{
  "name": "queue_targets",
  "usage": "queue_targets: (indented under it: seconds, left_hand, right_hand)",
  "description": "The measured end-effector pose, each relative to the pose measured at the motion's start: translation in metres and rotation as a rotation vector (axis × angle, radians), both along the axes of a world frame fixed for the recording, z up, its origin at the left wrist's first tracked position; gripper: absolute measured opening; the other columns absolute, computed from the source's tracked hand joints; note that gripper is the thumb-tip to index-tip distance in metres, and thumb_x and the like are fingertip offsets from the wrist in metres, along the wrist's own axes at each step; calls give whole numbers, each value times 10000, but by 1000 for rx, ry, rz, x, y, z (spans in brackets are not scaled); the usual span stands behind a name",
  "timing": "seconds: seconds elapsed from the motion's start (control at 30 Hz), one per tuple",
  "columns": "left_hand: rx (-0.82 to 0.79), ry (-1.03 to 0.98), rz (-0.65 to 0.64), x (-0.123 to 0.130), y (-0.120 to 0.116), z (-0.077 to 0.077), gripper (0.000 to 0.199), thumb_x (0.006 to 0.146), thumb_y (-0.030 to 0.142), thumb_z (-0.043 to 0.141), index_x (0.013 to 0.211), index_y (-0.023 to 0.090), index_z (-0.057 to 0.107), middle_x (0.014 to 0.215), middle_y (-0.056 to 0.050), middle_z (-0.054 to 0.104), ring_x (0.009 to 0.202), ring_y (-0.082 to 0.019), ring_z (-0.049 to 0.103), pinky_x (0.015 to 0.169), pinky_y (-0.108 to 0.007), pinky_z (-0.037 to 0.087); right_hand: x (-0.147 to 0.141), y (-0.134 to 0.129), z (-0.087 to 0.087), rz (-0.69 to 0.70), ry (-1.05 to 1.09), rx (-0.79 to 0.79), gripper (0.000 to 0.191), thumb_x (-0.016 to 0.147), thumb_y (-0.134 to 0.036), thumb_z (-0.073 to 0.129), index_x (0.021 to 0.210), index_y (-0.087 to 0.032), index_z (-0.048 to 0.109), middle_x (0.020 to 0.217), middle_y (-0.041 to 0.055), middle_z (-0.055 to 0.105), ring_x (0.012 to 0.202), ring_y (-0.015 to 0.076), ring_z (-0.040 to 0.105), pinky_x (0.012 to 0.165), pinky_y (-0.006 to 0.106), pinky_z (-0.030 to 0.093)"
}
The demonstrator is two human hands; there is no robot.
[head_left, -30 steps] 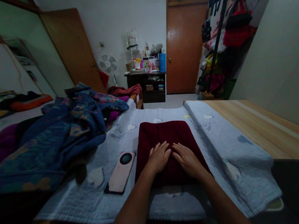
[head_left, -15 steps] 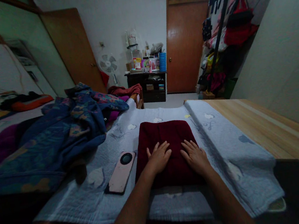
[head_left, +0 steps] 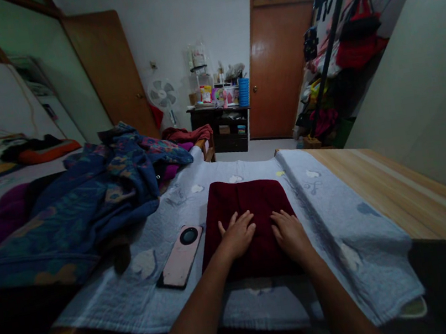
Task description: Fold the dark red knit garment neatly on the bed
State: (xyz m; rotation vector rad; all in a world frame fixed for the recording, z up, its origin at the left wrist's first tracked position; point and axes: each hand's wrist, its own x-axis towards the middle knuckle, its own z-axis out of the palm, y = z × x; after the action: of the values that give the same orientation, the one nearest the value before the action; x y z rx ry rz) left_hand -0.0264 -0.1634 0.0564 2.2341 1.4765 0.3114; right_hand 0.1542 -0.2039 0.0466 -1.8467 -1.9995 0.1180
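Note:
A dark red piece of folded cloth, perhaps a garment, [head_left: 248, 196] lies flat as a neat rectangle on a light blue quilted cover [head_left: 178, 313]. On its left half rests my left hand [head_left: 237, 236], palm down with the fingers spread. My right hand [head_left: 290, 233] lies flat on the right side, its fingers stretched forward near the cloth's edge. Neither hand grips anything. Just left of the cloth is a pink phone [head_left: 181, 257], face down, with a round black camera ring.
A heap of blue flowered clothing [head_left: 115, 177] lies to the left. Along the right runs a bare wooden board [head_left: 358, 174]. Farther back are a dark cabinet [head_left: 219, 139], a white fan [head_left: 162, 95], a closed wooden door [head_left: 275, 70] and hanging bags [head_left: 359, 29].
My right hand has shifted slightly, its thumb now tucked closer and the fingers nearer together. My left hand, the folded cloth and the phone stay in place.

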Motion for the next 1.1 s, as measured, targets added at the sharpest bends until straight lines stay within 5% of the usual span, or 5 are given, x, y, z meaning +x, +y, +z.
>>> queue_targets:
  seconds: [0.13, 0.37, 0.7, 1.1]
  left_hand:
    - [6, 25, -19, -1, -1, -1, 489, 945, 405, 207, 1418, 377, 329, 1531, 56, 262, 1422, -271, 157, 1043, -719, 30]
    - [-70, 46, -86, -4, 9, 5, 536, 926, 402, 211, 1457, 346, 246, 1562, 39, 157, 1436, -263, 94, 1049, -699, -4]
    - [-246, 98, -218, -15, 43, 30, 686, 844, 610, 343, 1460, 341, 208, 1573, 15, 111, 1439, -286, 42, 1042, -700, 10]
    - [18, 138, -20, -2, 60, 0, 605, 903, 541, 289, 1465, 323, 226, 1566, 8, 147, 1437, -279, 75, 1038, -706, -41]
  right_hand:
    - [-25, 7, 2, 190, 109, 32, 437, 924, -247, 331, 1308, -146, 513, 1378, 104, 504, 1300, 220, 425, 1081, 415, 332]
    - [-32, 7, 8, 215, 50, -17, 431, 932, -256, 330, 1288, -130, 539, 1370, 111, 512, 1313, 228, 411, 1093, 415, 321]
    - [-33, 5, 17, 222, 46, -44, 430, 943, -248, 313, 1275, -117, 553, 1361, 120, 520, 1312, 215, 414, 1110, 391, 296]
    - [-34, 3, 21, 204, 56, -74, 436, 933, -250, 327, 1279, -103, 549, 1372, 125, 506, 1311, 209, 417, 1117, 363, 276]
